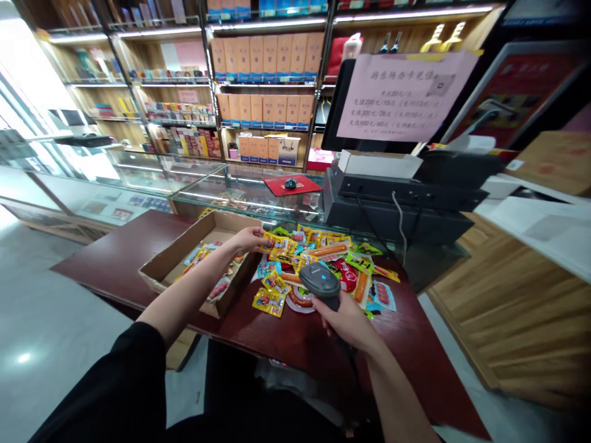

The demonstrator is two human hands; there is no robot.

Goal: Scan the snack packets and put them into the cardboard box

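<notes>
On a dark red tabletop (120, 252) sits an open cardboard box (235, 221). Just past its right edge, the left hand (249, 239) pinches a yellow snack packet (277, 242) at the fingertips, fingers nearly together. Farther right of the box, the right hand (348, 317) wraps its fingers around the handle of a dark scanner (319, 280), above a heap of wrapped sausages and snacks (362, 264). Inside the box lie more colourful packets (199, 255), partly hidden by the left forearm, perhaps sausages among them.
</notes>
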